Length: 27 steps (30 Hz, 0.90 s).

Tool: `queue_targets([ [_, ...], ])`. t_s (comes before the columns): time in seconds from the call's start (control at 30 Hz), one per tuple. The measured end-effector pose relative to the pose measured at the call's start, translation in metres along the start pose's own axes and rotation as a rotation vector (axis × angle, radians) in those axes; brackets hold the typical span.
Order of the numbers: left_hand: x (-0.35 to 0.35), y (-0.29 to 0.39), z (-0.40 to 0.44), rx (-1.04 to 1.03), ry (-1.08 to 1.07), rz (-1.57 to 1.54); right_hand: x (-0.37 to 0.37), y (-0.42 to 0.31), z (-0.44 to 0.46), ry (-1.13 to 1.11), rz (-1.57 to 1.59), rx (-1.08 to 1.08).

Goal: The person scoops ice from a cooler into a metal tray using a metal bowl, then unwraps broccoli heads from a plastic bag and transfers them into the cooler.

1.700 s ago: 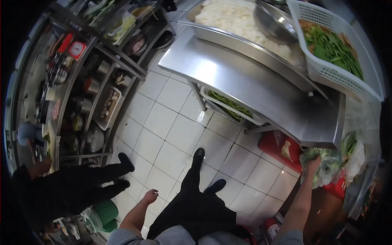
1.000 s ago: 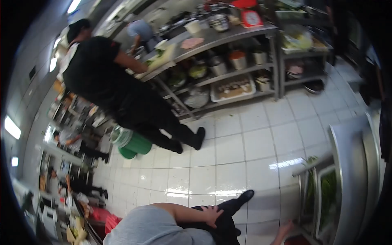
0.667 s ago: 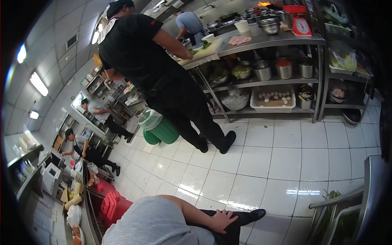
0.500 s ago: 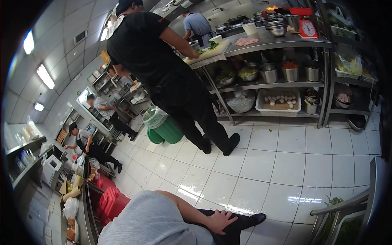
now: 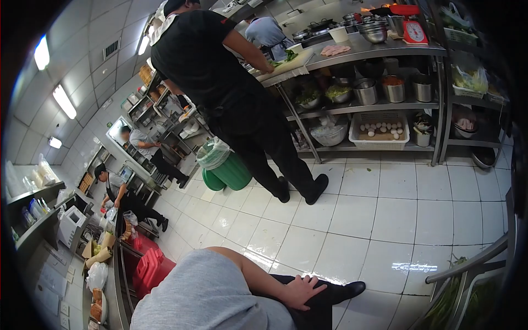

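My left hand (image 5: 300,291) rests on the dark cloth over my left thigh, its fingers spread and nothing in them. My grey sleeve (image 5: 203,291) fills the bottom of the view, and one black shoe (image 5: 349,291) shows beyond the hand. My right hand is outside the view. At the lower right edge stands a metal rack frame (image 5: 473,264) with green stalks (image 5: 448,300) inside it.
A co-worker in black (image 5: 225,93) stands at a steel counter (image 5: 374,50) with a cutting board. Behind them is a green bin (image 5: 234,169). Eggs fill a white tray (image 5: 379,144) below the counter. Red containers (image 5: 153,269) stand at lower left. Two people work farther back.
My view has swung left from the steel table to the co-worker's counter. My right hand, earlier at bagged greens, has left the view. My left hand has come to rest on my thigh.
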<state>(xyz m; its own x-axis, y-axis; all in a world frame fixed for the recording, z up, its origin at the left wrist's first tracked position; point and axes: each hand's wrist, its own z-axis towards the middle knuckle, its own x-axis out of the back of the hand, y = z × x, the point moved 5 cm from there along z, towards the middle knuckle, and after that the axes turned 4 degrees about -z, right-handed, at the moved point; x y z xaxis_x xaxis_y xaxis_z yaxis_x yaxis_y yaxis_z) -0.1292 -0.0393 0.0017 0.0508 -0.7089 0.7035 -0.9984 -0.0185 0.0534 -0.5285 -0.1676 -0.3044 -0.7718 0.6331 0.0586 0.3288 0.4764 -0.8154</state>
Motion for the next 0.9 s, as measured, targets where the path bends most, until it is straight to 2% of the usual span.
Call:
queue_targets([
  [0.43,-0.008,-0.009,-0.010,0.004,-0.037,-0.041,0.043,-0.008,-0.029,0.019,0.451,-0.072],
  [0.9,-0.008,-0.022,-0.004,-0.014,-0.010,-0.009,0.021,0.043,-0.016,0.082,0.015,0.016],
])
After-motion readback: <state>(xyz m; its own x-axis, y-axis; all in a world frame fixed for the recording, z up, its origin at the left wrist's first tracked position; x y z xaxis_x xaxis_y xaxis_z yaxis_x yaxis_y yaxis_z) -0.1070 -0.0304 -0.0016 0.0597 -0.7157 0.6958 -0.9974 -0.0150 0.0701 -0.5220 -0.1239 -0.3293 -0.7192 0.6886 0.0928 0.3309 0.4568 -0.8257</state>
